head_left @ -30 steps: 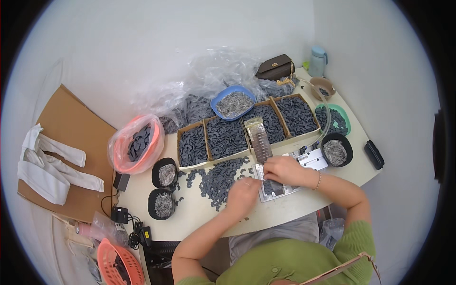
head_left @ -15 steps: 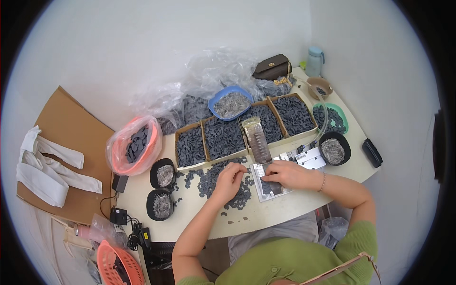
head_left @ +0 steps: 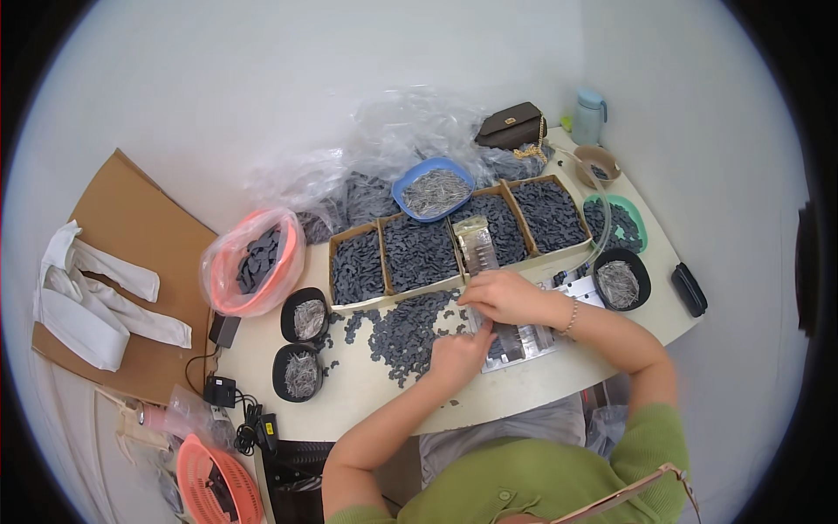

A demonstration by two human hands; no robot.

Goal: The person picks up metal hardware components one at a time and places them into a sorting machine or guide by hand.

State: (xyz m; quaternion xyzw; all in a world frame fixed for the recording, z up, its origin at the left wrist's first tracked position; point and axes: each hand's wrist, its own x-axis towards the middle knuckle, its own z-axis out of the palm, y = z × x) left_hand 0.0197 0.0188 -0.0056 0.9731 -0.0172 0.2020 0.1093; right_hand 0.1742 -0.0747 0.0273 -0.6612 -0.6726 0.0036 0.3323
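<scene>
Metal fixture plate [head_left: 530,342] lies on the table [head_left: 353,397], right of the loose dark-grey pieces [head_left: 404,338]. Left hand [head_left: 460,352] and right hand [head_left: 504,297] meet at its left side, fingers narrow; contents cannot be told. Advisably, hold the plate steady and work with light fingertip pressure.

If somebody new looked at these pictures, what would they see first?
Probably the bright blue tray of thin silvery pieces, which looks perched at the back of the cardboard boxes full of dark pieces. Next might be the pinkish-orange basket wrapped in clear plastic, to the left of the boxes. In front, the left hand and right hand come close together at the flat metal fixture.
</scene>
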